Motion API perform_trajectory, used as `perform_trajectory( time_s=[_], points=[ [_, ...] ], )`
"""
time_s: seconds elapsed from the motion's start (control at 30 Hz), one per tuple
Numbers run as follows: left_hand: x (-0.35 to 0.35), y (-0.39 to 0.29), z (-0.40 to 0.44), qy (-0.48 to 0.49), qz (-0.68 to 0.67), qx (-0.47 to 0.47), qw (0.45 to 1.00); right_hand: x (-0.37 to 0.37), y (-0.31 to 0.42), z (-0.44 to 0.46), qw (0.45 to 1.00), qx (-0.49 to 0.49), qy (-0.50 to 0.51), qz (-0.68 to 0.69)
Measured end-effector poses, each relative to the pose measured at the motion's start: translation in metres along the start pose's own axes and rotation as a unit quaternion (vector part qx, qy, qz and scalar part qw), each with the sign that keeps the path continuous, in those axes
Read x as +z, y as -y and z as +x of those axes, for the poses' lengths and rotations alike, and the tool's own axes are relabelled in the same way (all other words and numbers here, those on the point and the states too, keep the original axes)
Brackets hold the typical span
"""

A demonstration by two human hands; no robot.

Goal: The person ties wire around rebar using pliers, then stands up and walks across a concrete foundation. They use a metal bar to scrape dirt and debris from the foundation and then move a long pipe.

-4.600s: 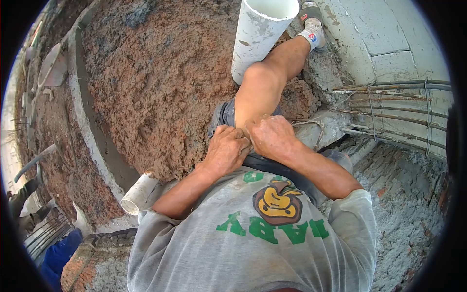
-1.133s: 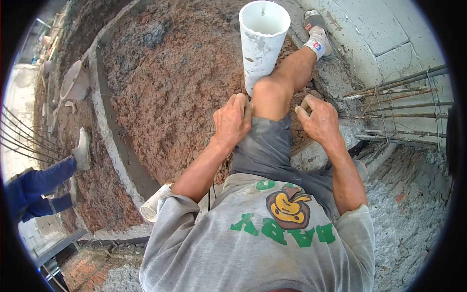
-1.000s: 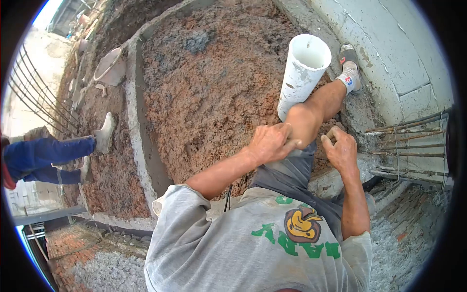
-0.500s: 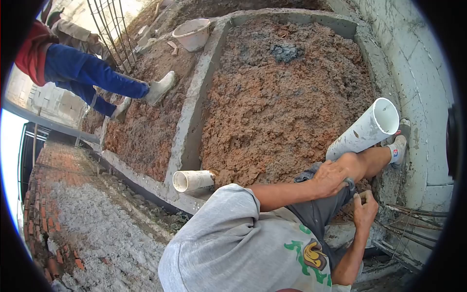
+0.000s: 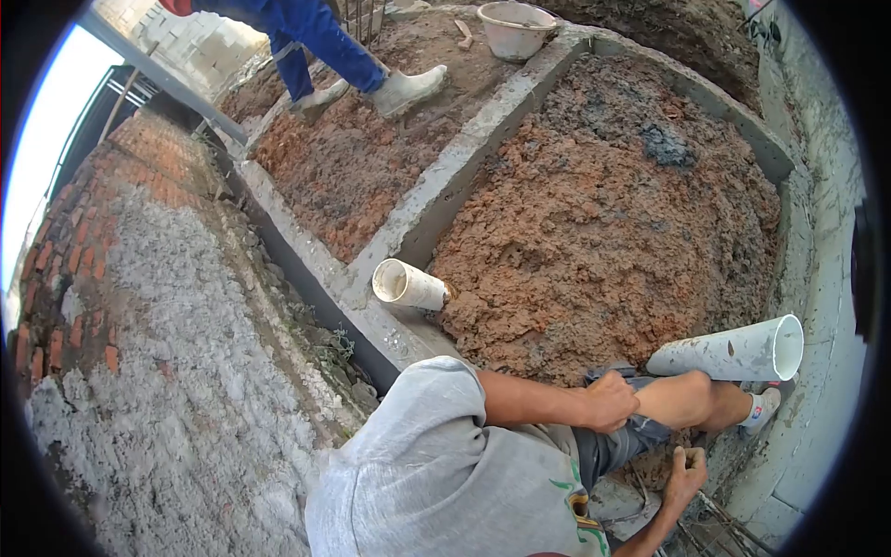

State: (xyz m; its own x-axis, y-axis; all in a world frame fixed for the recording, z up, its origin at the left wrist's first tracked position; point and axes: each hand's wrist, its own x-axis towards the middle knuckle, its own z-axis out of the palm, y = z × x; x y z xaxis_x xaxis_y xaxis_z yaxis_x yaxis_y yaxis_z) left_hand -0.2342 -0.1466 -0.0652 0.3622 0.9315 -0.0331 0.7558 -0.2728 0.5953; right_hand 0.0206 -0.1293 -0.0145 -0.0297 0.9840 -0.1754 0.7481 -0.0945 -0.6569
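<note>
My left hand point(image 5: 612, 402) is closed at my bent knee, its fingers curled on the bunched hem of my dark grey shorts point(image 5: 608, 449). Below it, my right hand point(image 5: 686, 475) hangs beside my leg with thumb and fingertips pinched together. Whatever is between them, if anything, is too small to make out. Just past my knee, a wide white PVC pipe point(image 5: 715, 356) leans out of the reddish-brown soil point(image 5: 594, 251). A shorter white pipe point(image 5: 415, 286) sticks out near the soil's left corner.
Concrete beams point(image 5: 483, 153) frame the soil. A person in blue trousers and pale boots point(image 5: 408, 90) stands in the bay beyond, near a bucket point(image 5: 516, 35). Rebar point(image 5: 733, 529) juts out at lower right by the wall. Rough mortar and brick ground point(image 5: 186, 306) lies left.
The view has swung left, so the scene shifts right. My left hand has drawn back from the top of my knee. My right hand is lower, farther from the shorts.
</note>
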Motion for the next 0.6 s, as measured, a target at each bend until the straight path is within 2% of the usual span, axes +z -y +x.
perform_trajectory(
  time_s=[0.07,0.13,0.2,0.23,0.3,0.37,0.4,0.43,0.47,0.5,0.53,0.6],
  points=[
    [0.005,0.000,0.015,-0.052,-0.008,0.048,0.997,0.004,0.004,-0.001,0.999,-0.022,0.006,-0.023],
    [0.010,-0.004,0.035,-0.062,0.009,0.049,0.997,0.008,0.005,-0.003,0.998,-0.035,0.000,-0.043],
    [0.019,-0.008,0.055,-0.092,0.001,0.107,0.990,0.011,0.002,-0.005,1.000,0.016,0.013,-0.021],
    [0.023,-0.004,0.067,-0.093,0.001,0.108,0.990,0.012,-0.003,-0.005,1.000,0.012,0.004,-0.011],
    [0.032,0.003,0.081,-0.199,-0.069,0.118,0.970,0.010,-0.010,-0.005,1.000,-0.008,-0.018,-0.012],
    [0.028,-0.004,0.089,-0.220,-0.088,0.130,0.963,0.006,-0.005,-0.012,0.998,-0.038,-0.052,-0.021],
    [0.026,-0.012,0.095,-0.239,-0.107,0.148,0.954,0.005,0.002,-0.016,0.997,-0.023,-0.057,-0.047],
    [0.016,-0.016,0.094,-0.185,-0.108,0.152,0.965,0.002,0.017,-0.021,0.995,0.000,-0.072,-0.073],
    [0.015,-0.025,0.091,-0.198,-0.118,0.134,0.964,-0.003,0.026,-0.025,0.992,0.029,-0.060,-0.110],
    [0.009,-0.028,0.089,-0.165,-0.118,0.135,0.970,-0.005,0.037,-0.031,0.990,-0.010,-0.081,-0.117],
    [0.013,-0.025,0.089,-0.065,-0.069,0.098,0.991,-0.006,0.042,-0.037,0.986,-0.058,-0.107,-0.117],
    [-0.018,-0.027,0.071,0.039,-0.018,0.057,0.997,-0.009,0.050,-0.043,0.978,-0.099,-0.130,-0.131]
  ],
)
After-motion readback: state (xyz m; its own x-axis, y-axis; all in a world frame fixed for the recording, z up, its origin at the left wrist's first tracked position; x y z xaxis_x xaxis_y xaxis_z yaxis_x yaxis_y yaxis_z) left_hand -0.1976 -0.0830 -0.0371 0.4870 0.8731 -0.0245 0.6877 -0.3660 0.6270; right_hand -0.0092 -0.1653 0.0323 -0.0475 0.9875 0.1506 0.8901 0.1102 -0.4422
